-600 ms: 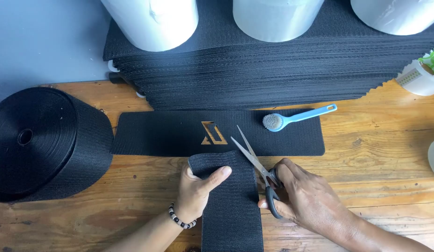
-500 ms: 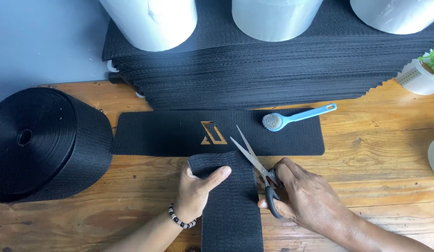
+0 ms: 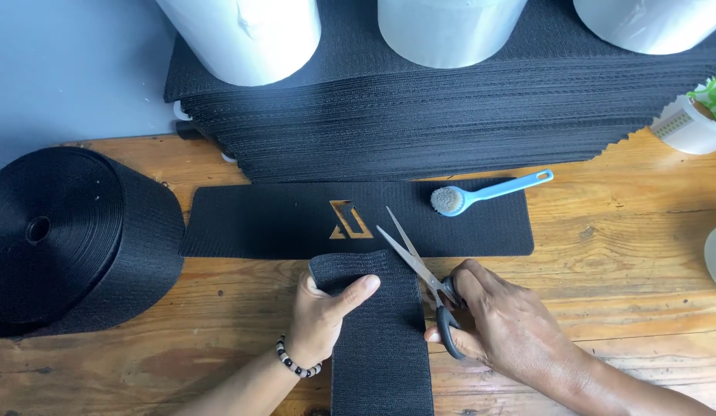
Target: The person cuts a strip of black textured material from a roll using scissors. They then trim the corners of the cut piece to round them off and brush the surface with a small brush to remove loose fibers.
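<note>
While the blades stand open over the top right corner of the black strip (image 3: 381,331), best practice, as I judge it: keep the strip pinned flat, line its end up against the black mat (image 3: 296,219) with the cut-out mark, and close the scissors (image 3: 419,270) in one smooth bite, thumb clear of the edge.

Left hand (image 3: 323,316): fingers curled round the strip's left edge, thumb pressed flat across its top, so closed on it and holding it down. Right hand (image 3: 504,323): fingers through the scissor handles, gripping them, blades pointing to 11 o'clock and spread.

The strip lies on the wooden surface (image 3: 604,270), running from 6 o'clock up to the mat. Blue brush (image 3: 481,194) sits on the mat at 1 o'clock; big black roll (image 3: 73,239) at 9 o'clock.
</note>
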